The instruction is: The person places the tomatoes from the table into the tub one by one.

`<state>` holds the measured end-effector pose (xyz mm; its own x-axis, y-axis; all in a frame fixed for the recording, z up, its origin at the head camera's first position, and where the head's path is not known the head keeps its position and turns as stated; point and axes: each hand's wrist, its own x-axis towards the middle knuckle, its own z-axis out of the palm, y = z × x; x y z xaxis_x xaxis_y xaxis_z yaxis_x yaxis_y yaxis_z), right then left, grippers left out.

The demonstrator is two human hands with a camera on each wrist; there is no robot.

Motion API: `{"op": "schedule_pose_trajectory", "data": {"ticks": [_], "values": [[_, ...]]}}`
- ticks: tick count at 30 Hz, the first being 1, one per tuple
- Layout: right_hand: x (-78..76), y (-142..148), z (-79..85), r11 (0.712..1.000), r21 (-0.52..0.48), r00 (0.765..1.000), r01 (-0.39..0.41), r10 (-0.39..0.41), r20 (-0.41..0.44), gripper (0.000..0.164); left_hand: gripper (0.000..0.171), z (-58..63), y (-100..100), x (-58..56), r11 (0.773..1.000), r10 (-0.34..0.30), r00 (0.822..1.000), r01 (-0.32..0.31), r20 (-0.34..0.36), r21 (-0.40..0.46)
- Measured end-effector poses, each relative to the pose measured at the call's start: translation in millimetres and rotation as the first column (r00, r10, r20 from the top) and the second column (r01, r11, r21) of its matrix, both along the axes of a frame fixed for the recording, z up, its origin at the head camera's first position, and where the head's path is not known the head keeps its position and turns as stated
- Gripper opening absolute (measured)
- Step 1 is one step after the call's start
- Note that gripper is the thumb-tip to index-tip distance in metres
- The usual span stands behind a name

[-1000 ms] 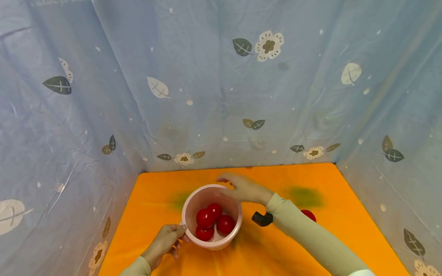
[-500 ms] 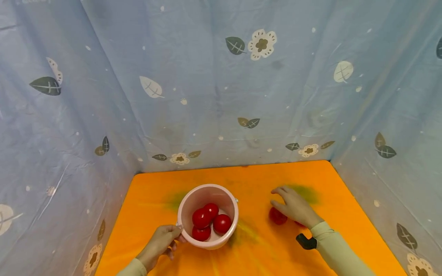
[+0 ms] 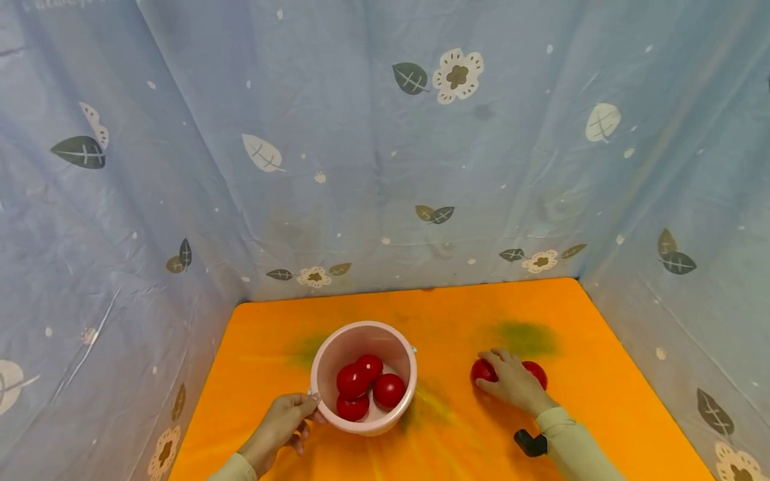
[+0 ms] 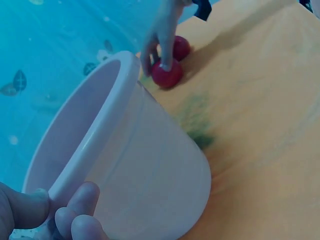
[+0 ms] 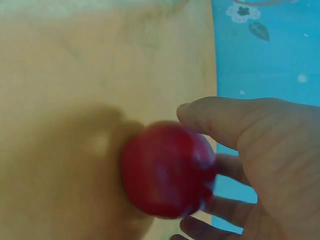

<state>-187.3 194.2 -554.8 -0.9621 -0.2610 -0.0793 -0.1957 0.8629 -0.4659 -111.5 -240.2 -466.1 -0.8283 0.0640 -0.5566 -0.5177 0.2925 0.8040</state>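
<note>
A pale pink bucket (image 3: 375, 427) stands on the table, with several round, shiny red fruits (image 3: 389, 391) inside. My left hand (image 3: 278, 424) pinches its rim at the near left; thumb and fingers straddle that rim in the left wrist view. Over to the right, my right hand (image 3: 517, 386) has its thumb and fingers around a round red fruit (image 5: 167, 170) resting on the tabletop. Just beyond that hand, a second red fruit (image 3: 537, 374) is partly covered by it.
An orange-yellow cloth (image 3: 445, 441) with green patches covers the table. Blue curtains (image 3: 337, 100) with leaf and flower prints hang behind and on both sides. A black strap piece (image 3: 531, 443) sits at my right wrist.
My right hand has moved from above the bucket rightward to the loose fruits, then lowered onto the left one and closed around it. My left hand still holds the rim.
</note>
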Motion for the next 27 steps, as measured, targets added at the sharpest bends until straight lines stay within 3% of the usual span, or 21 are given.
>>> {"op": "schedule_pose_trajectory", "data": {"ticks": [6,18,22,27], "values": [[4.5,-2,-10.5,0.998,-0.044,0.998,0.04,-0.038,0.043,0.064,0.042,-3.1,2,-1.5,1.0,0.007,1.0,-0.007,-0.008,0.0],[2.7,-9,-20.7,0.995,-0.051,0.995,0.086,-0.084,0.046,0.062,0.044,-5.5,1,-1.1,1.0,0.015,1.0,-0.015,-0.006,-0.008],[-1.6,-13,-12.4,0.992,-0.092,0.993,0.088,-0.08,0.085,0.062,0.043,-4.5,1,-0.6,1.0,0.015,1.0,-0.015,-0.005,0.0],[-16.6,-26,14.1,0.99,-0.128,0.996,0.057,-0.047,0.077,0.062,0.043,-4.5,0,-0.3,1.0,0.018,1.0,-0.018,-0.001,-0.001]]}}
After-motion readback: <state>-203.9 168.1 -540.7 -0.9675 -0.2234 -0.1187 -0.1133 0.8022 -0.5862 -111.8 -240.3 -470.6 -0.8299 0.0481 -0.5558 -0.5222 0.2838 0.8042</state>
